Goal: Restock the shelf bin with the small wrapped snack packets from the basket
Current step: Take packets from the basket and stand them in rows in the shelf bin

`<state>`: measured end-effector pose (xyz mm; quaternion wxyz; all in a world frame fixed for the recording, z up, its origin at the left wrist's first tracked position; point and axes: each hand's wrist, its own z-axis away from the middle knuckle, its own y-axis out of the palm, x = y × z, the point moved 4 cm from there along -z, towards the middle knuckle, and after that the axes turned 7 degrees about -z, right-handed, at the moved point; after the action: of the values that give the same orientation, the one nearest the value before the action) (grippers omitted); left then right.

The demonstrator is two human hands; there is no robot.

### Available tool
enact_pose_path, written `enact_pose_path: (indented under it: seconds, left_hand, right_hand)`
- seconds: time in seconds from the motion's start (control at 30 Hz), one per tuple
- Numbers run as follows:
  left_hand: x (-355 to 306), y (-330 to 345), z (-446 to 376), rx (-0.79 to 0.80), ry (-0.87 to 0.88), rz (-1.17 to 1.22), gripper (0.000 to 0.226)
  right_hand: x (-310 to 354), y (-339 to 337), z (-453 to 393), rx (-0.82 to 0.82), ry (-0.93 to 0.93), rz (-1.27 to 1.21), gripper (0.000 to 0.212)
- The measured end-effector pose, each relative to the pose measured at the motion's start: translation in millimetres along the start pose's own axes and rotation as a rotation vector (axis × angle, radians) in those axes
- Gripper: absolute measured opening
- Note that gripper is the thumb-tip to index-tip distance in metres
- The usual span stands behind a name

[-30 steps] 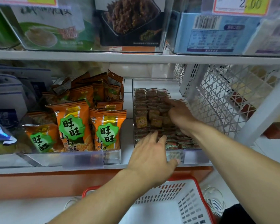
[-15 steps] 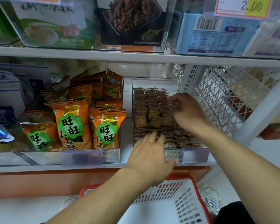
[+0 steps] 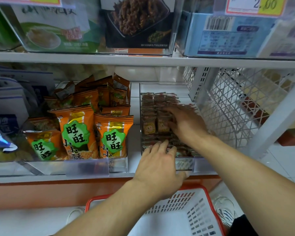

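A clear shelf bin [image 3: 201, 165] on the middle shelf is packed with rows of small brown wrapped snack packets [image 3: 149, 127]. My right hand [image 3: 186, 124] lies flat on the packets in the middle of the bin, fingers spread and pointing left. At the bin's front edge my left hand [image 3: 158, 165] rests with straight fingers on the front packets, thumb out to the right. Below both arms stands the white basket with a red rim [image 3: 192, 217]; the part of its inside that shows holds no packets.
Left of the bin, a clear bin holds orange snack bags [image 3: 75, 132]. A white wire mesh divider [image 3: 237, 106] stands close on the right. The upper shelf board [image 3: 143, 59] hangs over the bin, with boxed goods and a price tag [image 3: 255, 5] above.
My right hand has slid from the back right of the bin forward and left, and now lies flat on the middle packets. My left hand stays at the front edge.
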<state>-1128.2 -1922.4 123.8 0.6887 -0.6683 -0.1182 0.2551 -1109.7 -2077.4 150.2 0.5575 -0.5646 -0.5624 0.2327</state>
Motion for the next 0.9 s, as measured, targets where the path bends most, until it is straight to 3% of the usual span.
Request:
enact_pose_path:
  seconds: [0.23,0.43,0.63,0.8,0.9]
  left_hand:
    - [2,1,-1,0.031,-0.027,0.009,0.089]
    - [4,-4,-5,0.045,-0.106,0.119,0.101]
    - [8,-14,-22,0.043,-0.230,0.251,0.099]
    - [8,-14,-32,0.025,-0.225,0.192,0.088]
    - [7,-13,-38,0.031,-0.236,0.166,0.084]
  right_hand:
    - [-6,13,-6,0.173,0.007,-0.052,0.039]
    - [-8,13,-6,0.216,0.013,-0.095,0.037]
    - [-12,10,-5,-0.082,0.140,-0.252,0.036]
    - [-15,10,-4,-0.138,0.150,-0.437,0.038]
    - [-20,-4,-4,-0.254,0.168,-0.507,0.027]
